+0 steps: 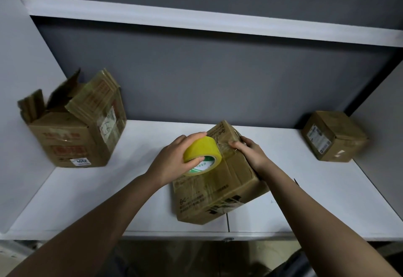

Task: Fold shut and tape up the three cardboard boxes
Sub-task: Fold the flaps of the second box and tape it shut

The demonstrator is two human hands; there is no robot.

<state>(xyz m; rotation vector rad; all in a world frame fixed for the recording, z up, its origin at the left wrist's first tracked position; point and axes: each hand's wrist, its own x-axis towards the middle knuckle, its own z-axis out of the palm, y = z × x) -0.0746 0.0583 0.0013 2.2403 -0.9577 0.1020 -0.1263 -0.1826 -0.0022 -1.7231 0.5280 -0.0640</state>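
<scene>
Sitting near the front edge of the white shelf (pixel 294 189), the middle box (pixel 218 189) lies turned at an angle, flaps folded shut. Bare shelf lies on both sides of it, and a second shelf board (pixel 196 21) runs overhead. The left box (pixel 72 128) stands by the left wall with flaps up and open; the right box (pixel 333 137) sits closed in the far right corner, well apart.

The left hand (pixel 174 159) grips the yellow tape roll (pixel 202 154), fingers curled over its top and thumb at the core, resting on the middle box's top. The right hand (pixel 250 152) curls over the box's far right edge, thumb pressing the top seam just beside the roll.
</scene>
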